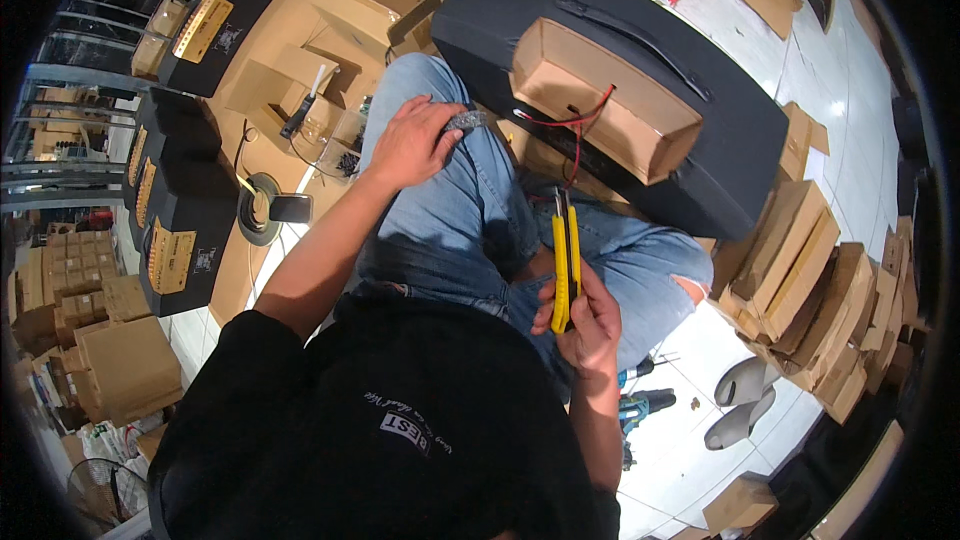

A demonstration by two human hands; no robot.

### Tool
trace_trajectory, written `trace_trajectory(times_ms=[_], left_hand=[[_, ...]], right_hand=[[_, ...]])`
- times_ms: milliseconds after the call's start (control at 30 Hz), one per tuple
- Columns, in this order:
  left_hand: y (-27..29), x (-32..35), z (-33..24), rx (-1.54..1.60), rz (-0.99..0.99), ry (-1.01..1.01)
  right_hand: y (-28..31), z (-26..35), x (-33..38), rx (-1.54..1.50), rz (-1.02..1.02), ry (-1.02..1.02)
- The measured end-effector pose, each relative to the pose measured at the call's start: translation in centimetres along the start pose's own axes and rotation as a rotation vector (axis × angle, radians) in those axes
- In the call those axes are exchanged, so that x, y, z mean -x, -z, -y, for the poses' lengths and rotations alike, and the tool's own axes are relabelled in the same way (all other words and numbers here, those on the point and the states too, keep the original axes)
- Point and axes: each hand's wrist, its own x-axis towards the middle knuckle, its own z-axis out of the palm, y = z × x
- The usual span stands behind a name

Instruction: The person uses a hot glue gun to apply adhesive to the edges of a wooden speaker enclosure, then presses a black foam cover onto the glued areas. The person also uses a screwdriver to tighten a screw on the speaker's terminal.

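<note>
I sit on the floor in blue jeans with a large black speaker cabinet (700,110) lying in front of me. My right hand (590,325) grips a pair of yellow-handled pliers (565,255) pointing up toward red and black wires (575,135). Those wires hang from an open cardboard-coloured box (600,105) set on the cabinet. My left hand (415,145) rests on my left knee and holds a small grey spool (465,121) between its fingers.
Flattened cardboard (300,50) with loose tools and a round speaker driver (258,208) lies to my left. Several black amplifier boxes (185,240) stand further left. Stacked cardboard pieces (810,280) pile up on the right, with grey shoes (740,400) and a drill (640,405) on the white tiles.
</note>
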Motion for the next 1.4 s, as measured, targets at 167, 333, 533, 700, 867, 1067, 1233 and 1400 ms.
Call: trace_trajectory(times_ms=[167,333,533,700,867,1067,1233,1400], left_hand=[[0.2,-0.7,-2.7,-0.003,0.007,0.028],[0.5,-0.1,-2.3,0.098,-0.083,0.1],[2.9,1.5,-1.4,0.518,-0.111,0.305],[0.7,-0.2,-1.7,0.549,-0.043,0.151],[-6.3,-5.5,-5.2,0.672,0.045,-0.068],[-13.6,-13.0,-10.2,0.651,0.097,-0.186],[-15.9,-16.5,-8.9,0.452,0.082,-0.279],[-15.3,-17.6,-8.9,0.381,0.22,-0.201]], right_hand=[[1.5,2.1,1.5,0.077,-0.11,0.01],[3.2,2.3,0.6,0.097,-0.384,0.042],[1.4,0.7,-1.1,0.034,-0.33,0.099],[0.6,-1.7,-3.0,0.068,-0.165,-0.001],[0.0,-2.2,-3.5,0.006,-0.395,0.109],[-0.1,-0.8,-3.4,0.059,-0.642,0.237],[0.7,-0.8,-3.2,0.355,-0.744,0.193],[1.7,-0.7,-4.5,0.625,-0.781,0.101]])
